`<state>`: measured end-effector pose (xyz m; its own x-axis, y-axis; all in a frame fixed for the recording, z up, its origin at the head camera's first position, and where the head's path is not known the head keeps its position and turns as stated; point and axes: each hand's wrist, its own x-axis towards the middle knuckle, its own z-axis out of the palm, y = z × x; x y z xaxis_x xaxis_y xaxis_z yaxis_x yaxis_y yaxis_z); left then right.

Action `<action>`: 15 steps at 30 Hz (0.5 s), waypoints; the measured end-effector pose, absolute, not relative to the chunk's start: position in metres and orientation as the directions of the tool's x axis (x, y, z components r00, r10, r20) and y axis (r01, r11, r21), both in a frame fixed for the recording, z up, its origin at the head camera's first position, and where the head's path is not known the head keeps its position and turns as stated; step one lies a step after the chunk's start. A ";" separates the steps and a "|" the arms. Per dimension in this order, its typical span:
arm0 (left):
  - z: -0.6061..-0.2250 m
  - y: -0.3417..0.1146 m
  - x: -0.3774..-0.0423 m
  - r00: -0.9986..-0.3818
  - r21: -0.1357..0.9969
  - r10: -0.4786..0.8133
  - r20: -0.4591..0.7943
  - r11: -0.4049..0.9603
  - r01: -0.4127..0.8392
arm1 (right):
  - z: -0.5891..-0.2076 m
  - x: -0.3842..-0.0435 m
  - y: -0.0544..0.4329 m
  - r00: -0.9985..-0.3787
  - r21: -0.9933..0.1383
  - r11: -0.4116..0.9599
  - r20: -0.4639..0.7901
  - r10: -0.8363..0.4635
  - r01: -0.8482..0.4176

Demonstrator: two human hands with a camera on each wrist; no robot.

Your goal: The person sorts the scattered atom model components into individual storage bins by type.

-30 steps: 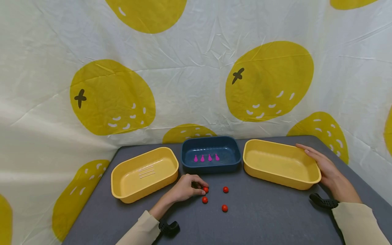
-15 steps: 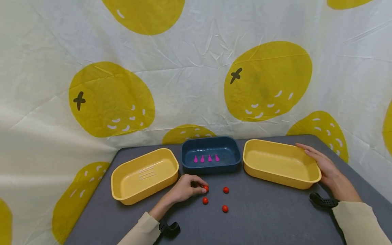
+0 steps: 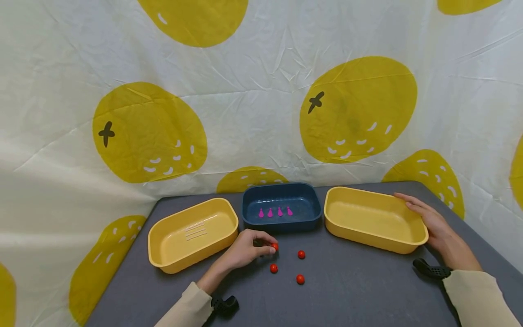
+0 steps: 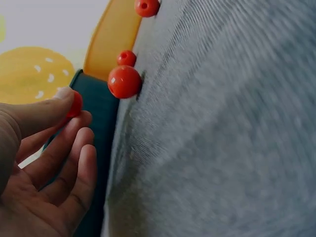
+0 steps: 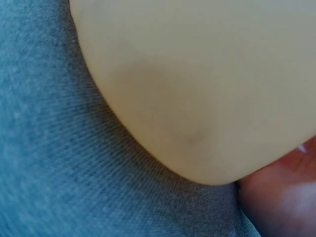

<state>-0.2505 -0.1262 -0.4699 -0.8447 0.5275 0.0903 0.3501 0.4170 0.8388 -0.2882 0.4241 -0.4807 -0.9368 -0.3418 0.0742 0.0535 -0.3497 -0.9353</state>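
Note:
Between thumb and fingertips my left hand point(image 3: 247, 249) pinches a red bead point(image 4: 75, 104), held just off the table in front of the blue tray point(image 3: 282, 225). Three more red beads lie on the table: a near-left bead point(image 3: 273, 268), a right-hand bead point(image 3: 301, 254) and a near-right bead point(image 3: 300, 279). Holes show in two of them in the left wrist view. My right hand point(image 3: 437, 225) rests against the outer right end of the right yellow tray point(image 3: 373, 218), its fingers extended along the side. The right thumb is hidden in the head view.
Several small pink pieces point(image 3: 270, 212) stand in a row in the blue tray. A left yellow tray point(image 3: 222, 240) holds several thin pale sticks point(image 3: 196, 230). The trays line the back of the dark grey table point(image 3: 347, 290), before a fruit-print curtain point(image 3: 261, 113).
My left hand has taken hold of the bead it was reaching round and raised it slightly off the table. My right hand stays at the right yellow tray.

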 end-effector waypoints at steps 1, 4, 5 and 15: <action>-0.468 -0.125 -0.250 -0.845 0.839 0.527 0.095 0.414 0.353 | -0.480 -0.288 0.424 -0.937 -0.934 -0.353 0.073 -0.342 0.056; -0.465 -0.123 -0.249 -0.845 0.840 0.522 0.114 0.404 0.363 | -0.479 -0.288 0.424 -0.940 -0.934 -0.353 0.067 -0.335 0.059; -0.464 -0.122 -0.248 -0.846 0.841 0.520 0.120 0.400 0.365 | -0.479 -0.288 0.424 -0.941 -0.934 -0.351 0.065 -0.332 0.060; -0.451 -0.101 -0.246 -0.868 0.886 0.473 0.153 0.323 0.332 | -0.478 -0.289 0.424 -0.948 -0.940 -0.335 0.042 -0.316 0.070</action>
<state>-0.2462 -0.1006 -0.4514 -0.8677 0.4732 0.1526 0.3320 0.3230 0.8863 -0.2887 0.4240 -0.4777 -0.9480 -0.3155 0.0422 0.0697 -0.3350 -0.9396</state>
